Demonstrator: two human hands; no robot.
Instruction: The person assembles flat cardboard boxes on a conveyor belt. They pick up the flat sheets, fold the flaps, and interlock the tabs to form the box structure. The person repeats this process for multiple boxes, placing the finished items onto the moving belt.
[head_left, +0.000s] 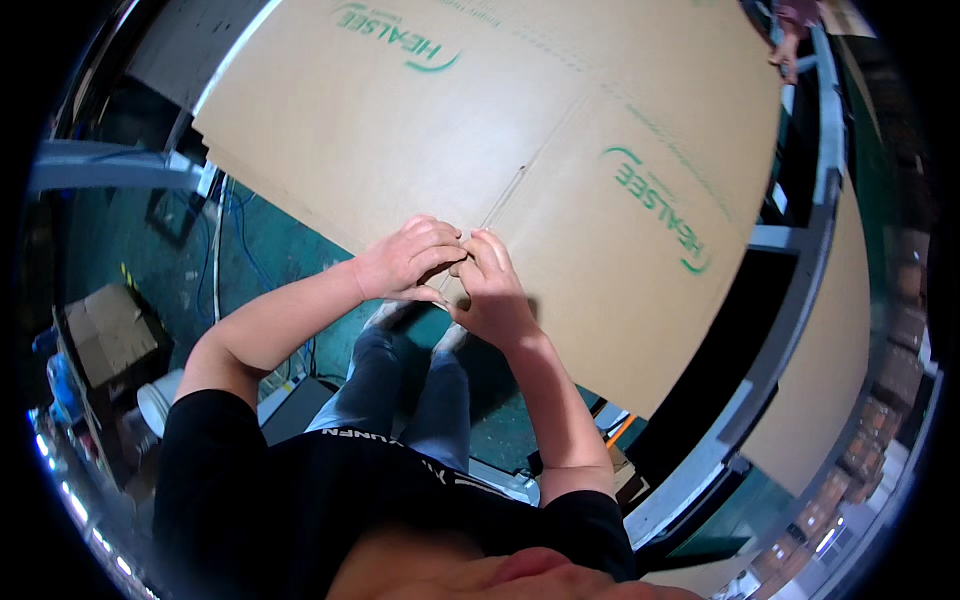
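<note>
A large flat brown cardboard sheet [430,140] with green printing spreads out in front of me, with a crease and a short slit running from its near edge toward its middle. At that near edge, by the end of the crease, my left hand [412,258] grips the board with bent fingers on top and the thumb lower down. My right hand [492,295] is close beside it, its fingers curled over the same edge. The fingertips of both hands nearly meet at the crease. What lies directly under the fingers is hidden.
Grey metal frame bars [800,290] run along the right side, with another cardboard panel [825,350] beyond them. Another person's hand [787,58] is at the far right. At left are a cardboard box [110,330], a white bucket [158,400] and cables [218,250] on the green floor.
</note>
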